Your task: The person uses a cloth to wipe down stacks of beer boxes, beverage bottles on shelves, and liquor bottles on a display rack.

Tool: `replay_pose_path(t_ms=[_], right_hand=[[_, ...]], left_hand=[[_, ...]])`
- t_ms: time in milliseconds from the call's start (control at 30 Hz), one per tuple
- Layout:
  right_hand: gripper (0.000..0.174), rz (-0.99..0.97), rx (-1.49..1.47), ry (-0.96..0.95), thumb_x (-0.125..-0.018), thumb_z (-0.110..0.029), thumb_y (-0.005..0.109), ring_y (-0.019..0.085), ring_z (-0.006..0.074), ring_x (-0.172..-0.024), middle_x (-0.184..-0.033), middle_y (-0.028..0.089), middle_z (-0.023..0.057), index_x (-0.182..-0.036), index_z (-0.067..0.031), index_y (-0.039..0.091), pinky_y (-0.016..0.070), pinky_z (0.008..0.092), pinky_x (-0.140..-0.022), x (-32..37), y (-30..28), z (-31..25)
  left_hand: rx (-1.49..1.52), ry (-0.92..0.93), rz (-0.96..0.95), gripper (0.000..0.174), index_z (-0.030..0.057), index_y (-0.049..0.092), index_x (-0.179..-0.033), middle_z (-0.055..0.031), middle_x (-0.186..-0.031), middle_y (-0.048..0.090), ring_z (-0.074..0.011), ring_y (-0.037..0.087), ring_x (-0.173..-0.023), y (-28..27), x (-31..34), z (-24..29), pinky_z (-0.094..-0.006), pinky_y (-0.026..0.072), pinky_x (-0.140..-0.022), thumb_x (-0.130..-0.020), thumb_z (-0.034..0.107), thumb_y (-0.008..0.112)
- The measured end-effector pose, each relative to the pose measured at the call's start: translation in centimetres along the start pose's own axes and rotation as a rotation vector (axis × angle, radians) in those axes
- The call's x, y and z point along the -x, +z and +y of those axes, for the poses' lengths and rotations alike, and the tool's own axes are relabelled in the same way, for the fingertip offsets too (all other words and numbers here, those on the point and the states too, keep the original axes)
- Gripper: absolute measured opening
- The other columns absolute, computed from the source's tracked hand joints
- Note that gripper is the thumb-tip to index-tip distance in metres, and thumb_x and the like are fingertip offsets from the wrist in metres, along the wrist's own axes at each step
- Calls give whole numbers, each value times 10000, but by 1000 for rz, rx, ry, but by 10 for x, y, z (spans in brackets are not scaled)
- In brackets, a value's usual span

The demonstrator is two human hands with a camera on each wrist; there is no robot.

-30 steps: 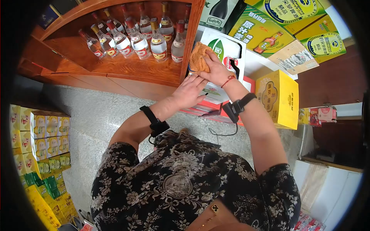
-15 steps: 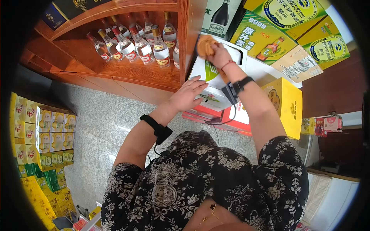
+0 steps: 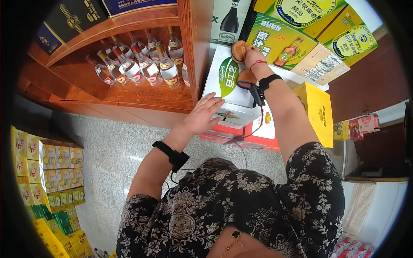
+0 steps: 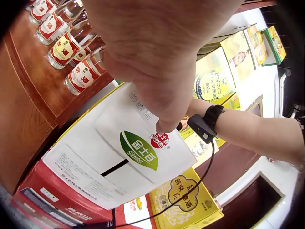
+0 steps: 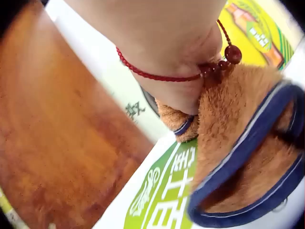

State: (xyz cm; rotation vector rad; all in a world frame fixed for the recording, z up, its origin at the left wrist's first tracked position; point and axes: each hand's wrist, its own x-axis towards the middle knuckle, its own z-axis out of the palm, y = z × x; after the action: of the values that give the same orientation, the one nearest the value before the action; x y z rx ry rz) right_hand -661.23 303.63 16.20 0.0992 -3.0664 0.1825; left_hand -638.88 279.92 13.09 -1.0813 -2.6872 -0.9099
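Observation:
A white box (image 3: 220, 73) with a green leaf logo stands beside the wooden shelf. The left hand (image 3: 202, 115) rests with spread, fairly straight fingers on its near top edge; in the left wrist view that hand (image 4: 147, 57) lies over the box (image 4: 105, 143). At the box's far right, the right hand (image 3: 254, 56) grips an orange-brown cloth (image 3: 239, 50), part of which hangs below the hand. In the right wrist view the blue-edged cloth (image 5: 238, 133) drapes under the right hand (image 5: 162, 43), whose fingertips are hidden.
Clear glass bottles (image 3: 150, 71) stand on the wooden shelf (image 3: 129, 95) at the left. Green and yellow beer cartons (image 3: 284, 43) are behind the box, a yellow box (image 3: 322, 114) at its right, red boxes (image 3: 219, 134) below it. Stacked cartons (image 3: 62, 167) stand at the far left.
The right hand has moved with the cloth from the box's near left to its far right side. The left hand, earlier against the right, now lies apart on the near edge.

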Motion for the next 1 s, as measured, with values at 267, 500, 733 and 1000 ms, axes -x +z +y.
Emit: replay_pose_path(t_ms=[267,500,733,1000], right_hand=[[479,87,-162,-365,-709,-305,726,567,367,-1014,-1099,564,216,-1111,-66,621,478,412,-895,69,-2,-101],[447,22,-131,-293,-736,-281,691,573,402,-997,-1108,554,220,-1108,-46,610,477,425,-889,67,2,-56],[493,-162,-272,-426,-701,-307,699,607,367,-952,-1050,591,231,-1104,-33,625,485,407,-881,117,-9,-59],[356,-129,-1344,-170,-818,-131,619,613,165,-937,-1033,655,91,-1154,-16,598,494,294,-845,214,-76,60]], left_hand=[[-5,4,6,628,34,440,-1342,-135,-1355,438,-322,301,-1345,2,2,-3,-418,263,-1107,-766,141,666],[-46,32,-20,614,22,422,-1346,-126,-1370,420,-319,294,-1343,2,-2,-2,-424,254,-1102,-797,186,643],[-94,12,25,589,15,461,-1310,-153,-1336,447,-341,326,-1316,8,1,-1,-452,267,-1078,-789,215,651],[-114,14,42,512,25,530,-1261,-156,-1306,492,-355,360,-1305,3,-3,12,-431,314,-1057,-781,137,672]])
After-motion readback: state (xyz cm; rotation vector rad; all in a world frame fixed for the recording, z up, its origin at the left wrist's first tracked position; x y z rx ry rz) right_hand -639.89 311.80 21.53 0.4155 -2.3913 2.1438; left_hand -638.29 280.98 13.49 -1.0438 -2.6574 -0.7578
